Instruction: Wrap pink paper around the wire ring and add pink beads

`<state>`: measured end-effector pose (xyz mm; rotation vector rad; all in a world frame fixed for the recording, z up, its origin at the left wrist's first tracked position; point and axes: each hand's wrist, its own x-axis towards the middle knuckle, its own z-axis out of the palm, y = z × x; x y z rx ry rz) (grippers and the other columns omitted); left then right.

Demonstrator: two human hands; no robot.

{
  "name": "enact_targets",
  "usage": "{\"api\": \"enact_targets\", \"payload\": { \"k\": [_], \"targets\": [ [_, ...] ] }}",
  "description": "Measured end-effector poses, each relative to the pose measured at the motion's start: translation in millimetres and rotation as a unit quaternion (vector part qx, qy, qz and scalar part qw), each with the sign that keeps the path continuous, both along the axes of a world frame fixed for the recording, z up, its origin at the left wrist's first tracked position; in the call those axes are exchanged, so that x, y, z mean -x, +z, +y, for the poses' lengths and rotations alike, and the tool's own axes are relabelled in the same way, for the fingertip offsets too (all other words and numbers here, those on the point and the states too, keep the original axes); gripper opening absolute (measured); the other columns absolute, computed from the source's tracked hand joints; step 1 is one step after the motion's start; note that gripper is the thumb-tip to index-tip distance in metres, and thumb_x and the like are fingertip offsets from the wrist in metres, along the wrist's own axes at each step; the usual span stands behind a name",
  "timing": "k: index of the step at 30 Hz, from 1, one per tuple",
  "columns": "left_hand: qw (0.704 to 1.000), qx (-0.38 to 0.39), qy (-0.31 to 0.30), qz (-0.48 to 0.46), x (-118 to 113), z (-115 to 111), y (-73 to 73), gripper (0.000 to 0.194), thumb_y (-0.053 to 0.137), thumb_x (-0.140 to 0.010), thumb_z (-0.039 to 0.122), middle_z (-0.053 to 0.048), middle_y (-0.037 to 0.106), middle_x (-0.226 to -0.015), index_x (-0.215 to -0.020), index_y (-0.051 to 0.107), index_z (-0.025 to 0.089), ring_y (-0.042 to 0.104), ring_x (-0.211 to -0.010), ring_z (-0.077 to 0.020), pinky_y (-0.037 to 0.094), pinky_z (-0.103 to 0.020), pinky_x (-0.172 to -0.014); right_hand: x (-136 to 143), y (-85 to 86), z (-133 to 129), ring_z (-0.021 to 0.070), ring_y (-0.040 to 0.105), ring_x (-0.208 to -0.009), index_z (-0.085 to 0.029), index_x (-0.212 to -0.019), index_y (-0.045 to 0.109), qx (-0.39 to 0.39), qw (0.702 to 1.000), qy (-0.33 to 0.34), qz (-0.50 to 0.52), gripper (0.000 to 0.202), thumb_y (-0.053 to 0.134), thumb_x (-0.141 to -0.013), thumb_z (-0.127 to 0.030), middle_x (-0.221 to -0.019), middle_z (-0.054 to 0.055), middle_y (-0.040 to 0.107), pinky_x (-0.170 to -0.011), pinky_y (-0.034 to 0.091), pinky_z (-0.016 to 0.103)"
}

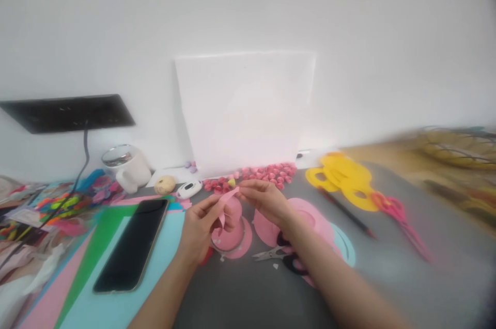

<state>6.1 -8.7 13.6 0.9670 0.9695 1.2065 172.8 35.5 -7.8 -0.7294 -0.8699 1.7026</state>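
Between my two hands, over the grey tabletop, is a curling strip of pink paper [229,198]. My left hand [199,225] grips its lower part between thumb and fingers. The strip's upper end is pinched in the fingertips of my right hand [267,204]. Below them lie round pink paper pieces [228,238], with small white scraps around. Black-handled scissors [273,254] rest partly under my right forearm, their blades pointing left. More pink paper discs [310,215] lie beside that forearm. Behind my hands is a pile of small rolled pink and red pieces [271,173].
To the left, a phone [134,246] lies on coloured paper sheets [89,251], near a white mug [127,166]. A white board [248,112] leans on the wall. Yellow paper rings [344,179], a pencil [351,215] and pink scissors [403,223] lie right.
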Motion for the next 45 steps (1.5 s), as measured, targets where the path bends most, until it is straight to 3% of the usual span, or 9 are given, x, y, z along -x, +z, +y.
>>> {"api": "enact_targets", "payload": {
  "k": [10,19,32,40,45],
  "targets": [
    [1.0,0.0,-0.009,0.021,0,-1,-1.6,0.025,0.069,-0.07,0.033,-0.006,0.067,-0.066,-0.083,0.069,0.012,0.055,-0.049,-0.0135,0.042,-0.026,-0.05,3,-2.1,0,0.0079,0.058,-0.057,-0.016,-0.066,0.068,0.0,1.0,0.0,-0.017,0.018,0.081,-0.055,-0.023,-0.061,-0.001,0.064,-0.06,0.048,0.02],
    [1.0,-0.001,-0.002,0.014,0,0,-1.3,0.021,0.067,-0.071,0.03,-0.004,0.065,-0.064,-0.082,0.069,0.012,0.055,-0.049,-0.0125,0.042,-0.025,-0.049,2,3.1,-2,0.0116,0.063,-0.07,-0.015,-0.076,0.072,-0.007,1.0,0.013,-0.003,0.02,0.078,-0.059,-0.023,-0.076,0.003,0.069,-0.078,0.049,0.026],
    [1.0,-0.001,-0.011,0.004,0,0,-3.8,0.025,0.069,-0.069,0.03,-0.003,0.066,-0.065,-0.088,0.068,0.015,0.056,-0.048,-0.0127,0.042,-0.025,-0.047,2,-2.0,0,0.0074,0.057,-0.056,-0.016,-0.067,0.068,-0.005,1.0,0.004,-0.023,0.02,0.081,-0.055,-0.024,-0.062,-0.002,0.064,-0.06,0.047,0.021],
    [1.0,-0.003,-0.015,-0.003,0,-1,-0.2,0.018,0.068,-0.071,0.029,-0.002,0.065,-0.064,-0.082,0.069,0.015,0.055,-0.049,-0.0118,0.041,-0.024,-0.047,3,7.0,-4,0.0081,0.059,-0.062,-0.015,-0.071,0.07,0.005,1.0,0.021,-0.003,0.016,0.077,-0.062,-0.025,-0.064,-0.001,0.065,-0.067,0.048,0.02],
    [1.0,-0.009,-0.016,-0.001,0,0,-1.1,0.02,0.067,-0.071,0.029,-0.003,0.064,-0.065,-0.083,0.069,0.013,0.054,-0.049,-0.0114,0.041,-0.024,-0.047,2,4.5,-3,0.0097,0.061,-0.064,-0.015,-0.076,0.07,0.008,1.0,0.019,-0.012,0.022,0.08,-0.057,-0.022,-0.07,0.001,0.067,-0.068,0.049,0.022]
  ]
}}
